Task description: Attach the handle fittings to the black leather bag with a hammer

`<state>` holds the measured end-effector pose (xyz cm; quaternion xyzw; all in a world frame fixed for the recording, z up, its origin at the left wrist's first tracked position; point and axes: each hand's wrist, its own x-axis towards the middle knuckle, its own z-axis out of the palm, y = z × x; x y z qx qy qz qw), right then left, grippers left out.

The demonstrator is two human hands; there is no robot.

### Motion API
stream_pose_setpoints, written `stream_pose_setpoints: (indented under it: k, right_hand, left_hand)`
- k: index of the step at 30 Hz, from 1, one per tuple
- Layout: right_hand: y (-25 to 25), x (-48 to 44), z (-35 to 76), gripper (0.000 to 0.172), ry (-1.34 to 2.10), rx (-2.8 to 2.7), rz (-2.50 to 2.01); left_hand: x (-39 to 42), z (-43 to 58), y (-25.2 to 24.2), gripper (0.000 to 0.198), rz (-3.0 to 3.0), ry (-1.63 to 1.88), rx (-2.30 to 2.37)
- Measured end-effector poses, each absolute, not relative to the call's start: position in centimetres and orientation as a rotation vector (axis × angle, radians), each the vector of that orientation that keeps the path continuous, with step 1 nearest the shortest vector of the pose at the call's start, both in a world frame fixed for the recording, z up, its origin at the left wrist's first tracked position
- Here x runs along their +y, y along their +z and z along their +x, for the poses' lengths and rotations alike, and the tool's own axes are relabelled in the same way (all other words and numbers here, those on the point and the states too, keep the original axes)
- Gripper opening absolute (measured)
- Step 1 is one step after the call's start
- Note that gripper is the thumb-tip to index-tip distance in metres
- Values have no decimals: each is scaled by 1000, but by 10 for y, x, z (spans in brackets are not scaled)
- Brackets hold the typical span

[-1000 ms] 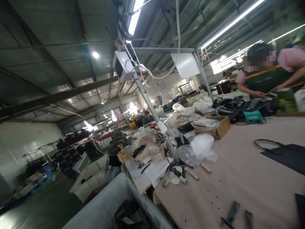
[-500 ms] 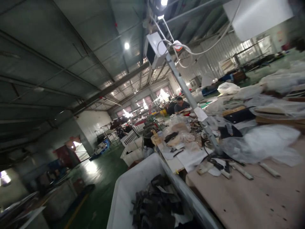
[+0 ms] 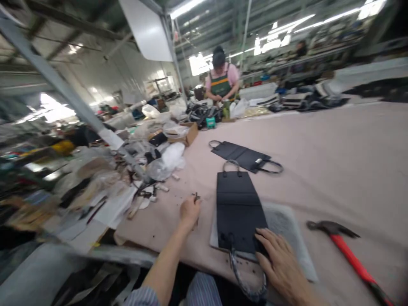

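Observation:
My left hand (image 3: pixel 190 212) is closed over the table, left of a black bag panel (image 3: pixel 240 208). A slim, metal-looking tool (image 3: pixel 196 196) sticks out of it; blur hides its exact kind. My right hand (image 3: pixel 282 259) grips the near right corner of the panel, fingers on top and thumb below the edge. The panel lies flat, partly on a grey slab (image 3: pixel 288 231), with a looped handle at each end. Beyond it lies a second black bag panel (image 3: pixel 239 155) with handles. To the right rests a claw hammer (image 3: pixel 349 255) with a red handle.
The pinkish tabletop (image 3: pixel 334 170) spreads away to the right. Plastic bags (image 3: pixel 168 161), scraps and a cardboard box (image 3: pixel 190 134) crowd the left, beside a metal post (image 3: pixel 73 97). A white bin (image 3: pixel 41 272) stands at the near left. Across the table stands a person (image 3: pixel 221 80) in an apron.
The view has swung right and down, from the ceiling and scrap bin to the tabletop. Both my hands, the bag panels and the hammer have come into view.

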<state>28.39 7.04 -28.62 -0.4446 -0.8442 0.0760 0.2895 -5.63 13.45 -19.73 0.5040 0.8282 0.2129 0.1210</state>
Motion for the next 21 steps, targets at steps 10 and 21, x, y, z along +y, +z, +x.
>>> stream_pose_setpoints:
  k: [10,21]
  right_hand:
    - [-279,64,269,56,178,-2143,-1348]
    - [-288,75,282,58,233,-2226,-1293]
  left_hand:
    - [162,-12,-215,29,1739,546,2266]
    - [224,43,-183,48,1093,893,1901]
